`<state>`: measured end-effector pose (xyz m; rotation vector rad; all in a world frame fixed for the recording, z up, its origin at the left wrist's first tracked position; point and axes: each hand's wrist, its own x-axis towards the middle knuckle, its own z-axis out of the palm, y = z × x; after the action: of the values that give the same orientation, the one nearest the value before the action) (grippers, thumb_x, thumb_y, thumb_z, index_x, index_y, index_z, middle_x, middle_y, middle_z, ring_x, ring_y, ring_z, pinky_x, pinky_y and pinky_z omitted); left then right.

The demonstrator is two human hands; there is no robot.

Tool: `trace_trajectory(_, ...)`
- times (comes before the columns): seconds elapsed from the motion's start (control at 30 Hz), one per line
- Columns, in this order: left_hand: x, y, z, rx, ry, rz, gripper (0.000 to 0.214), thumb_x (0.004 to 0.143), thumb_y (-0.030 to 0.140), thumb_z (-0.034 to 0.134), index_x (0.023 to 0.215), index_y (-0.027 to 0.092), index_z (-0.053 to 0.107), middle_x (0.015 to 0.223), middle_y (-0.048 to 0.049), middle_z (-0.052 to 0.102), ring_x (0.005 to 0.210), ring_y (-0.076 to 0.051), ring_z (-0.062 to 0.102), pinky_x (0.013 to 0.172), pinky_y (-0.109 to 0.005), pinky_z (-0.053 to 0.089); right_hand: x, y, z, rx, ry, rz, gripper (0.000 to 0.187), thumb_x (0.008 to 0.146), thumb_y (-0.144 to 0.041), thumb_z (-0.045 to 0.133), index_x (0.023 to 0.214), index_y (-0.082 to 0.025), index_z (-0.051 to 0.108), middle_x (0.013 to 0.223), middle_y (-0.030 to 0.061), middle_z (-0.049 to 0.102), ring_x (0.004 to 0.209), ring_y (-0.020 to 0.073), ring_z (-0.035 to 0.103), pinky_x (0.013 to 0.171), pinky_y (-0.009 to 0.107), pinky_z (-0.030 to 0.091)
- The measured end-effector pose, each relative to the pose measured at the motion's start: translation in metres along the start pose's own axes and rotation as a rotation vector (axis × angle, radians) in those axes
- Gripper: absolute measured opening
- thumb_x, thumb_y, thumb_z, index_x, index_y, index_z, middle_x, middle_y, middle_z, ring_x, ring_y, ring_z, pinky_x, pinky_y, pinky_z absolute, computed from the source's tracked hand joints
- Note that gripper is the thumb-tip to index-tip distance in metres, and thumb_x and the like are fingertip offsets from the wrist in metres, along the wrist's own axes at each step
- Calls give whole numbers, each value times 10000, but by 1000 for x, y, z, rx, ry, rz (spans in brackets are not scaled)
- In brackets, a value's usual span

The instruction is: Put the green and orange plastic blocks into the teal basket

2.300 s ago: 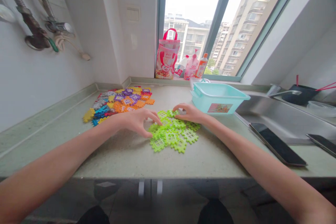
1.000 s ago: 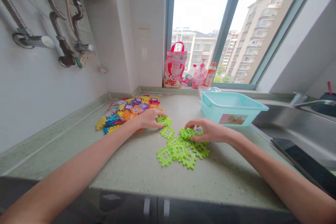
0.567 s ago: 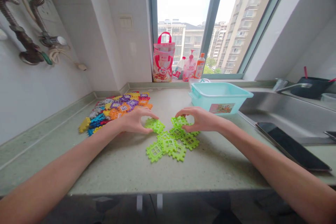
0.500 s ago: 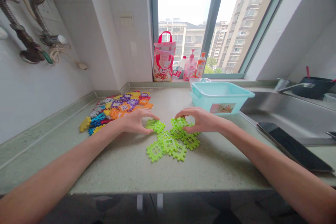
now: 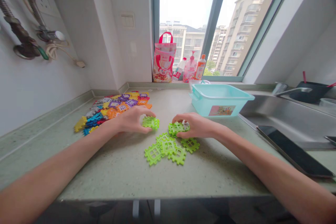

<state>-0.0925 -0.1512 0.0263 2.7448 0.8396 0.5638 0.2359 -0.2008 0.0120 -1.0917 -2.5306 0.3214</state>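
Note:
Between the thumb and fingers of my left hand (image 5: 135, 119) sit light-green interlocking plastic tiles (image 5: 150, 123), stacked and resting at the counter. My right hand (image 5: 193, 124) has its thumb and fingers curled around another small stack of green tiles (image 5: 175, 128). In front of both hands, several loose green window-patterned tiles (image 5: 168, 146) overlap on the counter. One more green tile (image 5: 190, 144) lies just below my right hand. Beyond my left forearm spreads a heap of mixed-colour tiles (image 5: 123, 106) in purple, orange, yellow, blue, red and grey.
A turquoise plastic basin (image 5: 223, 91) stands at the back right of the counter (image 5: 131, 175). Beside it are a steel sink (image 5: 278, 112) and a black tablet-like slab (image 5: 291, 150). A red-handled bag (image 5: 164, 63) and several bottles (image 5: 190, 68) line the windowsill.
Both hands have closed in around green tiles. The left stack has moved slightly left, away from the pile; the right-hand tiles are gathered into a neater stack. The view has shifted slightly.

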Motion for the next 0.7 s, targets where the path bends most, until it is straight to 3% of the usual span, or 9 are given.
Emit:
trace_trajectory(0.07,-5,8,-9,-35,-3,33,443,757,361,799,1173,221,744,1179,-55,785,1084,-251,716,1013,-369,534,2,6,2,-77,54,65,443,834,-403,824,1230,-230,724,1026,66,779,868,221,713,793,326,523)
trace_trajectory(0.17,-13,33,-16,-103,-117,78,470,725,339,813,1178,235,741,1149,-33,782,1036,-231,711,957,-326,536,4,13,4,-118,112,132,444,838,-423,831,1217,-221,721,1001,70,779,850,219,707,766,314,498)
trace_trajectory(0.33,-19,69,-6,-83,-313,60,502,634,371,867,1098,253,718,1014,8,748,882,-200,675,810,-271,515,4,14,3,-122,140,107,406,859,-421,828,1201,-224,733,961,57,770,814,201,688,750,296,475)
trace_trajectory(0.5,-18,65,2,-71,-320,35,563,633,365,875,1152,261,683,1067,1,728,904,-201,661,802,-262,505,1,14,0,-80,108,55,497,829,-461,864,1242,-223,724,990,61,768,853,208,689,766,297,480)
trace_trajectory(0.7,-16,65,4,-90,-324,15,586,643,446,918,1156,264,699,1033,0,739,886,-202,670,778,-263,513,2,18,1,-110,140,64,447,790,-338,850,1203,-225,724,985,55,764,857,212,687,778,312,491)
